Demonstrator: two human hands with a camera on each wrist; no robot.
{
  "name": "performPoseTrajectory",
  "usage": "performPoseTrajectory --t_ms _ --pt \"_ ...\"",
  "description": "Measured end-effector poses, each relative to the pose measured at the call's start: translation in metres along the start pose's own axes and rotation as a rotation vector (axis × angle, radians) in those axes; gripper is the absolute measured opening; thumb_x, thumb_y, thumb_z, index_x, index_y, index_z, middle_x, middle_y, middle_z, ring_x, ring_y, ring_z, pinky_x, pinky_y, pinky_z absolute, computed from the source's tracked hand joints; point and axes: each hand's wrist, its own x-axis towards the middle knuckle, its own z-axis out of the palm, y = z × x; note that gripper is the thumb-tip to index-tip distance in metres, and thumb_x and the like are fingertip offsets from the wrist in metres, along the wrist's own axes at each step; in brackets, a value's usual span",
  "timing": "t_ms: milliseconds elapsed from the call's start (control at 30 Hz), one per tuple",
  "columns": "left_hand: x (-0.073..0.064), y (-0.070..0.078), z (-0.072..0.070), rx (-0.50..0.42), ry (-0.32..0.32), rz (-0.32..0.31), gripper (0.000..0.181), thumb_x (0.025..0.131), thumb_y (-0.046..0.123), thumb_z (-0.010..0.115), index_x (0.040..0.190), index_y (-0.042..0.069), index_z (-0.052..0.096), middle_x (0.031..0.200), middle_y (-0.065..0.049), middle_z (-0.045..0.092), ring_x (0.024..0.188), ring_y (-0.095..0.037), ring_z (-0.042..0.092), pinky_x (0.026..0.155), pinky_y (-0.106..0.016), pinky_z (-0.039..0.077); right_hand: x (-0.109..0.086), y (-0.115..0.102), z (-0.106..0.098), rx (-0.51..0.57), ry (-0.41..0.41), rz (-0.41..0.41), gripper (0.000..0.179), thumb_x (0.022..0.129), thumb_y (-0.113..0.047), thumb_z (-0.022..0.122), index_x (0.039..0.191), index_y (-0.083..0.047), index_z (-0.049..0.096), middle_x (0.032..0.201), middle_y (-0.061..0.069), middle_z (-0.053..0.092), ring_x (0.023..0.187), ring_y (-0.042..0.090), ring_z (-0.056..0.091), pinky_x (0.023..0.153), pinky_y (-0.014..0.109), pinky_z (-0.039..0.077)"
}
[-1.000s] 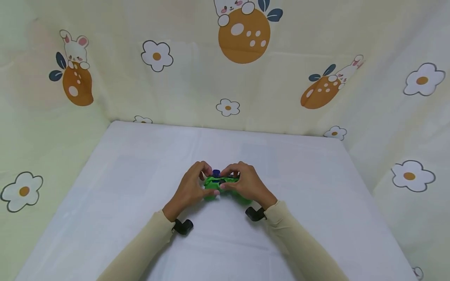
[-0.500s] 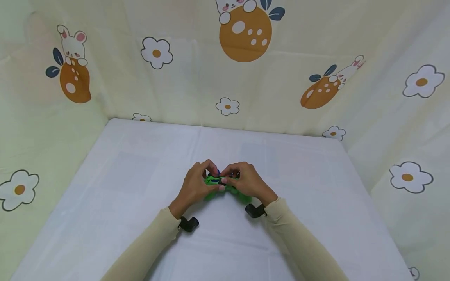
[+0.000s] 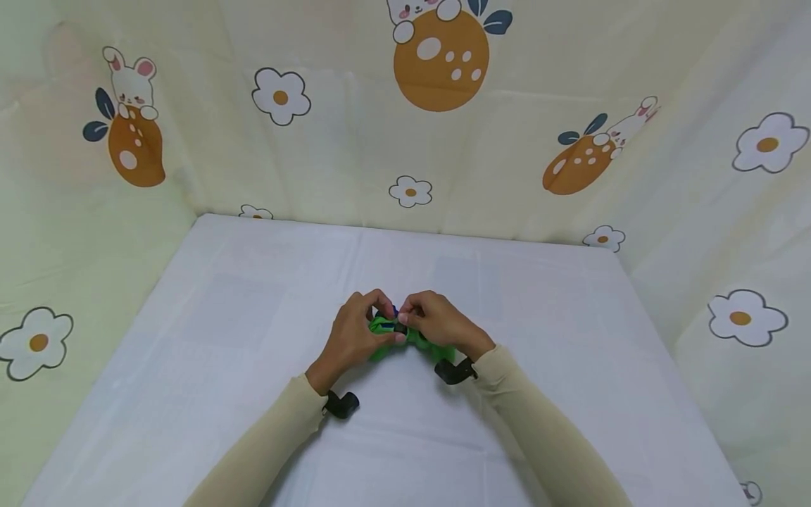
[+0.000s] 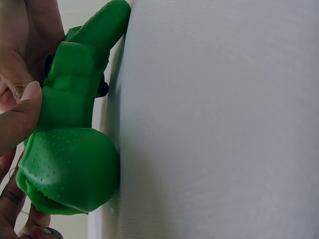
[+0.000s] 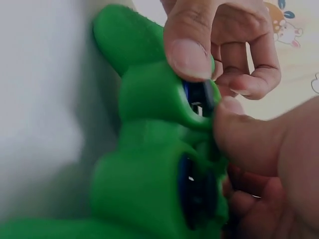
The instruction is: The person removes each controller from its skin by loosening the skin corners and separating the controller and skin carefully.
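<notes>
A dark blue game controller in a bright green rubbery cover rests low over the table between both hands. My left hand grips its left part, thumb along the near edge and fingers on the far side. My right hand pinches the cover near the middle, thumb and fingertips close together. The right wrist view shows dark blue thumbsticks inside round openings of the cover, with both thumbs beside the farther opening. In the left wrist view the cover's dotted grip touches the white cloth.
A white cloth covers the table. Behind and at the sides hangs a cream curtain printed with flowers and rabbits. Each wrist carries a small black camera, one at the left wrist and one at the right.
My left hand has shifted slightly right and its thumb moved closer to the middle. My right hand's thumb has lifted toward its fingertips, uncovering more of the cover's right side.
</notes>
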Motion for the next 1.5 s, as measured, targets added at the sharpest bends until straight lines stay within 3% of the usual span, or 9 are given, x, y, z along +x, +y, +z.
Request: performPoseTrajectory --t_ms 200,567,867,1100,1300,1500 --pt "-0.001 0.0 -0.001 0.015 0.006 0.027 0.044 0.073 0.027 0.101 0.1 0.017 0.068 0.098 0.002 0.071 0.089 -0.016 0.05 0.083 -0.032 0.046 0.0 0.003 0.005 0.08 0.034 0.002 0.015 0.108 -0.014 0.062 0.099 -0.005 0.071 0.081 -0.002 0.058 0.079 0.014 0.051 0.072 0.029 0.042" --pt "-0.003 -0.001 -0.003 0.016 0.005 0.031 0.045 0.073 0.027 0.1 0.102 0.016 0.067 0.1 0.001 0.071 0.091 -0.017 0.05 0.086 -0.034 0.048 -0.001 0.006 0.006 0.202 0.031 0.009 0.015 0.107 -0.017 0.064 0.1 -0.007 0.072 0.081 -0.003 0.056 0.078 0.016 0.049 0.07 0.027 0.04" --pt "-0.005 -0.003 -0.003 0.017 -0.016 0.035 0.045 0.073 0.029 0.1 0.102 0.018 0.067 0.101 0.003 0.071 0.091 -0.018 0.052 0.084 -0.034 0.046 -0.004 0.017 0.003 0.2 0.006 -0.092 0.01 0.101 -0.016 0.074 0.092 -0.013 0.076 0.078 -0.001 0.062 0.073 0.015 0.052 0.065 0.025 0.041" --pt "-0.006 -0.004 -0.004 0.038 -0.021 0.039 0.045 0.073 0.029 0.1 0.102 0.018 0.067 0.101 0.003 0.071 0.091 -0.018 0.053 0.081 -0.033 0.045 -0.006 0.018 0.0 0.239 -0.037 -0.117 0.01 0.096 -0.015 0.08 0.086 -0.012 0.077 0.08 0.005 0.072 0.07 0.015 0.05 0.062 0.025 0.039" --pt "-0.006 -0.005 -0.004 0.037 -0.019 0.047 0.044 0.073 0.027 0.1 0.101 0.017 0.068 0.102 0.003 0.072 0.091 -0.019 0.054 0.081 -0.032 0.044 -0.005 0.018 0.001 0.254 -0.074 -0.151 0.007 0.093 -0.012 0.082 0.087 -0.01 0.079 0.091 0.007 0.08 0.082 0.019 0.065 0.066 0.026 0.043" --pt "-0.005 -0.005 -0.004 0.025 -0.022 0.048 0.041 0.074 0.024 0.1 0.1 0.018 0.068 0.102 0.004 0.073 0.091 -0.018 0.053 0.081 -0.033 0.044 -0.006 0.016 0.001 0.199 -0.017 -0.181 0.01 0.088 -0.011 0.087 0.081 -0.013 0.079 0.088 0.005 0.077 0.076 0.017 0.062 0.064 0.024 0.044"
